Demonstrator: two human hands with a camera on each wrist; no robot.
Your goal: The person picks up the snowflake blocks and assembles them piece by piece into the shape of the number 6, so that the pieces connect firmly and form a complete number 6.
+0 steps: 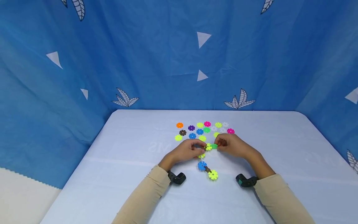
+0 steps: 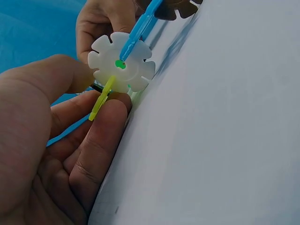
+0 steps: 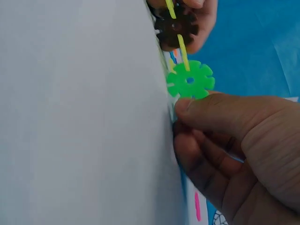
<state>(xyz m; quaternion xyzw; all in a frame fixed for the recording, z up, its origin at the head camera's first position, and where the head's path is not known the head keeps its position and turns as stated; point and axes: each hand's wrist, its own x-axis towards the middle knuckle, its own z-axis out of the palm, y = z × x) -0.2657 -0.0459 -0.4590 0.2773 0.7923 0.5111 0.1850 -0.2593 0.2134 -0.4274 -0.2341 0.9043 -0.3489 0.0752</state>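
My left hand (image 1: 190, 150) pinches a chain of notched snowflake discs close to a brown disc (image 3: 176, 29); exactly which disc it grips is partly hidden. Between the thumb and fingers of my right hand (image 1: 234, 145) is the edge of a green disc (image 3: 199, 77), which slots onto a yellow disc (image 1: 208, 147) of the chain. Toward me the chain runs through a white disc (image 2: 140, 70), a blue disc (image 1: 202, 165) and a small brown disc (image 1: 207, 169) to a yellow disc (image 1: 213, 175) at its near end.
Several loose discs lie beyond the hands, among them an orange disc (image 1: 179, 125), a purple disc (image 1: 191, 128) and a pink disc (image 1: 230, 131). They rest on a white table (image 1: 134, 140) with a blue curtain (image 1: 167, 56) behind it. Both wrists wear black devices.
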